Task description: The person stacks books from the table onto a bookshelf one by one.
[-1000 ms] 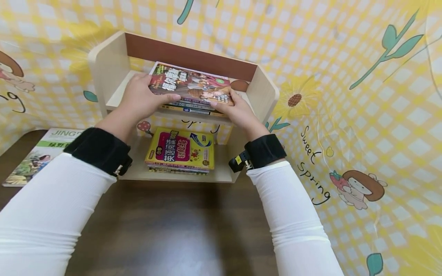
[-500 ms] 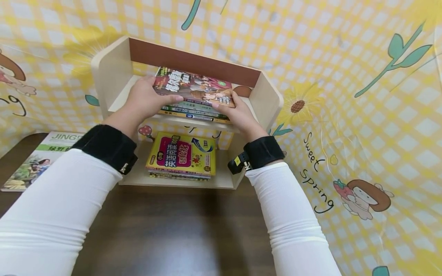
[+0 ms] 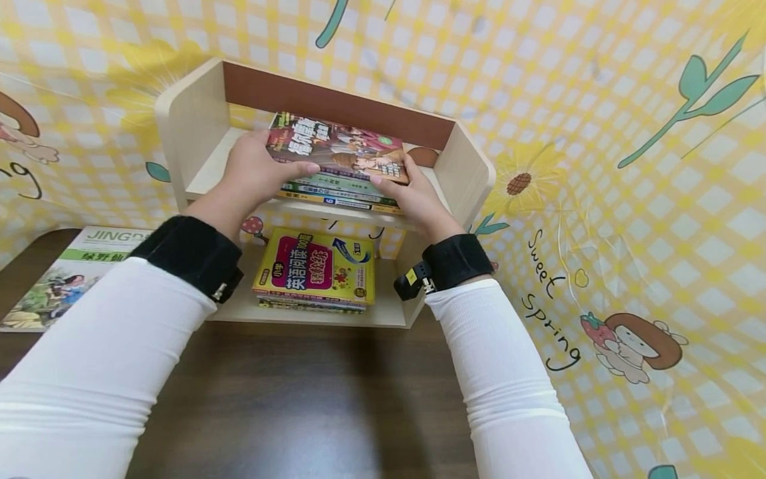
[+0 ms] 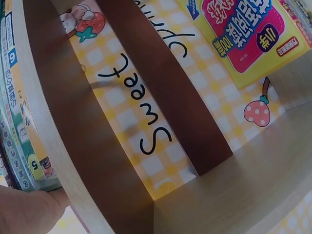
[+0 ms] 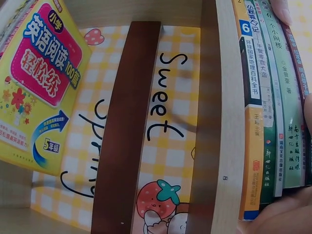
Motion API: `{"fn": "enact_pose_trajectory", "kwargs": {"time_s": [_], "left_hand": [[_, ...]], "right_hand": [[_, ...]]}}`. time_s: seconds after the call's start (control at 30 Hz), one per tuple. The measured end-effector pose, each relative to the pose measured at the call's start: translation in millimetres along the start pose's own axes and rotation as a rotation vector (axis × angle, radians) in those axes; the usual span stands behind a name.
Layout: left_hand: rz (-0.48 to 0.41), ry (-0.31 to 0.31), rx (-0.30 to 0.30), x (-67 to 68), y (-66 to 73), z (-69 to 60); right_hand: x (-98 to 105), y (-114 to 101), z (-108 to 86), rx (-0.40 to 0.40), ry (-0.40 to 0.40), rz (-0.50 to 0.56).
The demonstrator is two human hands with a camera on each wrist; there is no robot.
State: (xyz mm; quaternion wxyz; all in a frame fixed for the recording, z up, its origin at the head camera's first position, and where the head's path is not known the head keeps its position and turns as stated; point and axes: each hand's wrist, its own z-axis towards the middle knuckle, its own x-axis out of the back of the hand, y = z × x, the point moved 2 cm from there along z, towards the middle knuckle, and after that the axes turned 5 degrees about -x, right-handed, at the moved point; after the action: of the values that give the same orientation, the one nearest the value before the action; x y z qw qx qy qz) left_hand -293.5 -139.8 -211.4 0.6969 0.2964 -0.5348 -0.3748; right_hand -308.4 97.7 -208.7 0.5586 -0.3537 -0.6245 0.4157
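A stack of several books lies flat on the upper shelf [image 3: 206,166] of a small wooden bookshelf. On top is a dark comic-style book [image 3: 341,148]; green and orange spines [image 3: 341,198] show below it. My left hand [image 3: 254,166] grips the stack's left end, thumb along the front under the top book. At the right end my right hand [image 3: 419,196] holds the stack, its thumb on the front. In the right wrist view, fingers [image 5: 287,214] touch the lower books' end beside the shelf board. The left wrist view shows part of the left hand [image 4: 29,212] against the books' end.
The lower shelf [image 3: 385,313] holds a pile of books topped by a yellow English reader [image 3: 317,266]. Left of the bookshelf, a magazine [image 3: 66,286] lies on the dark brown table [image 3: 287,399]. Yellow checked cloth [image 3: 568,233] hangs behind and at the right.
The top book sits slightly farther back, and more of the spines beneath show. Both hands stay at the stack's ends. The head view has shifted a little.
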Motion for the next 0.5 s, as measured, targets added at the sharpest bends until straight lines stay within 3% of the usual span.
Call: {"fn": "enact_pose_trajectory", "kwargs": {"time_s": [0.5], "left_hand": [[-0.013,-0.006,0.022,-9.3,-6.9,4.1]], "right_hand": [[2.7,6.9,6.7,0.012,0.024,-0.067]]}}
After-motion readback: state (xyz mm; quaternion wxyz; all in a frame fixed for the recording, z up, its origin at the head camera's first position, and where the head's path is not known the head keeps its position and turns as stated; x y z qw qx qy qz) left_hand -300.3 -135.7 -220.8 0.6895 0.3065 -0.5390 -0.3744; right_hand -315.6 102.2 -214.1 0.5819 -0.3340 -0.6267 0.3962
